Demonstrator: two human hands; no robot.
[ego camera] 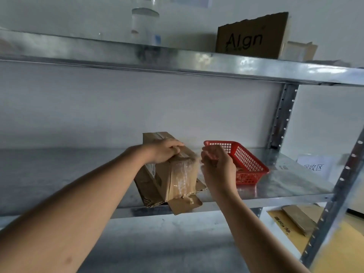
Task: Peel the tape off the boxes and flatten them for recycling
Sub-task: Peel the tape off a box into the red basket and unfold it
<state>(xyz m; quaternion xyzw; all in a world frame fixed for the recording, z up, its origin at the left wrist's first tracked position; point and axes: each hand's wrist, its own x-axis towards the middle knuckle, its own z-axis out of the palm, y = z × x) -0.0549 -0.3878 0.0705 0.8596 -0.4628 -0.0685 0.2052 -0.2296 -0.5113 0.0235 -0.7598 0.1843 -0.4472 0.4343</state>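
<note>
Both forearms reach in from the bottom of frame to the middle shelf (pixel 285 180). Right hand (pixel 217 166) is raised beside the box, fingers curled toward the thumb; looks like it's pinching a clear strip of tape, but the film is too faint to confirm. Left hand (pixel 164 151) lies on top of the cardboard box (pixel 173 174), fingers curled over its top edge, holding it down. Box stands near the shelf's front edge on a flattened cardboard sheet (pixel 149 194), one bottom flap (pixel 185 204) hanging open past the lip. Clear tape (pixel 184 175) wraps the near end, wrinkled and glossy. Judgement: box is light, walls soft enough to buckle, so brace on top as now; tape is thin, likely to tear, best pulled from a lifted edge, low and slow. Red basket (pixel 248 164) sits just right of the box. Upper shelf carries another cardboard box (pixel 252 36) with print.
</note>
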